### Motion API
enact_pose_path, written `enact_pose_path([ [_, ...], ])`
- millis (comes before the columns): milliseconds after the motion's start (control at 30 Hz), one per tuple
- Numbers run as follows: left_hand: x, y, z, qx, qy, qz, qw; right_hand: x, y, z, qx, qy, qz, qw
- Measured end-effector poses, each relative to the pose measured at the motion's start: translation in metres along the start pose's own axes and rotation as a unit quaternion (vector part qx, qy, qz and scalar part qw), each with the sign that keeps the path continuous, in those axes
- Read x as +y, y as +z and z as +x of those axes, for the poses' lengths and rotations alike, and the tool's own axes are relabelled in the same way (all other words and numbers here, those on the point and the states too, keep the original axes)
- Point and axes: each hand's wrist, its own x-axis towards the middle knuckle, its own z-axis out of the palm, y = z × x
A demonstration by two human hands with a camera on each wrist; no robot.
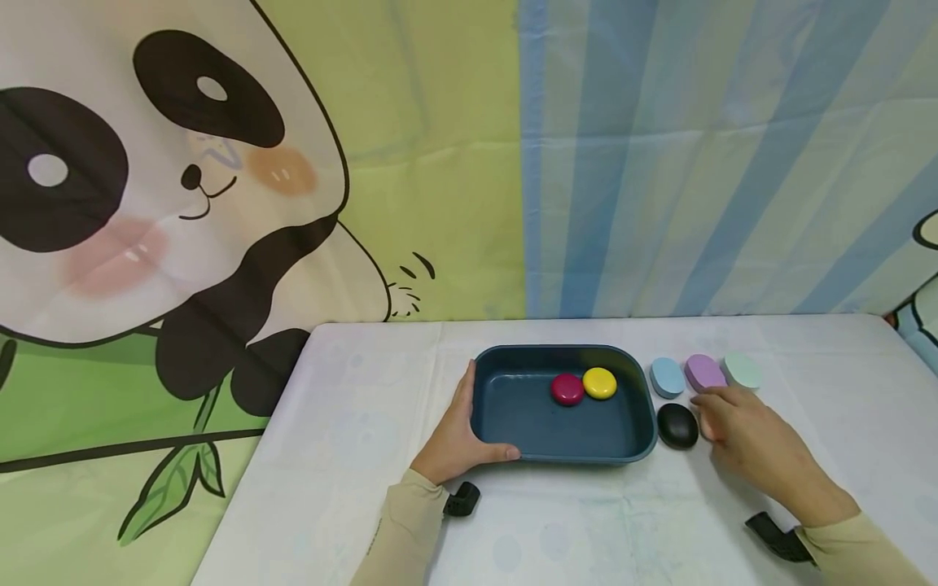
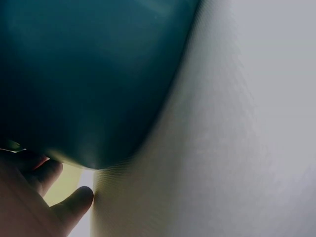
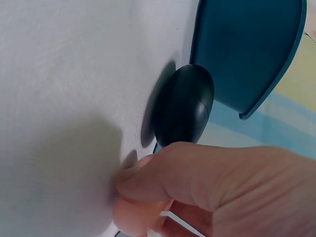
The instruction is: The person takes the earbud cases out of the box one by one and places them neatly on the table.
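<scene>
A: Starting from the right hand (image 1: 755, 443): pinching what?

B: Pinches a smooth, rounded peach-orange piece (image 3: 136, 218), partly hidden, between thumb and bent fingers, just right of a glossy black oval (image 1: 677, 426).

A: And with the left hand (image 1: 458, 443)?

B: Spreads wide round the near left corner of a dark teal tray (image 1: 513, 435), thumb along the near edge, fingers against the left wall. Looks like smooth plastic, rectangular with rounded corners.

A: Inside?

B: Contains 2 shiny, domed pieces: 1 red disc (image 1: 567, 390) and 1 yellow disc (image 1: 599, 383), side by side.

A: Farther out?

B: Behind the oval, 3 duller, rounded pieces in a row: blue (image 1: 668, 378), purple (image 1: 705, 372), pale green (image 1: 742, 370). Underneath, a pale, faintly creased tablecloth (image 1: 572, 529); beyond, a panda-printed fabric backdrop (image 1: 440, 163).
</scene>
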Motion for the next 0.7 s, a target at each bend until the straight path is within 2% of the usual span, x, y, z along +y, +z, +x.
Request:
enact_pose_path([
  [300,-0.001,0.0,0.001,0.001,0.001,0.005,1.0,0.001,-0.003,-0.003,-0.018,0.002,-0.002,0.9998],
  [500,0.002,0.0,0.001,0.0,0.002,0.006,1.0,-0.004,-0.011,0.004,0.002,-0.021,-0.006,0.9998],
  [700,0.003,-0.001,-0.001,-0.001,0.002,0.001,1.0,-0.024,-0.022,0.016,0.008,0.025,0.007,0.9996],
])
